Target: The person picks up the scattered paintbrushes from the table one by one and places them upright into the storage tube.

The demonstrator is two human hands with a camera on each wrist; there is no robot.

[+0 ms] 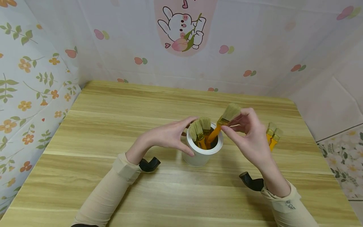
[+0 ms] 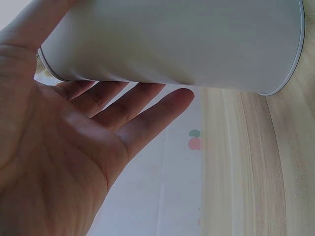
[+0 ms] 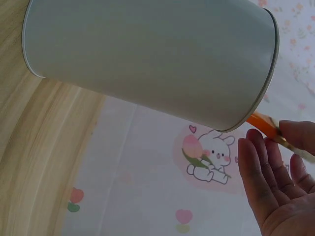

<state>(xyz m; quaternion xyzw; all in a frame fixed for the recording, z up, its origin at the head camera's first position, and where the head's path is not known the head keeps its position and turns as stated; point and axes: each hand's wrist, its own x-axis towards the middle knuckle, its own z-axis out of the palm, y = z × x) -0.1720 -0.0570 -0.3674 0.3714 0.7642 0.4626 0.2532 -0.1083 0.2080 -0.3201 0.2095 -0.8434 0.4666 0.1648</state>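
Note:
A white can stands upright on the table, with several paintbrushes inside, bristles up. My left hand holds it from the left, thumb on the near side and fingers round the far side; in the left wrist view the fingers lie along the can wall. At the can's right rim, my right hand pinches a wide paintbrush near its metal band. That brush leans to the right, its orange handle running down into the can, where the lower end is hidden.
Two more paintbrushes with orange handles lie on the wooden table at the right, partly behind my right hand. A patterned cloth hangs behind the table. Black curved pieces stick out at both cuffs.

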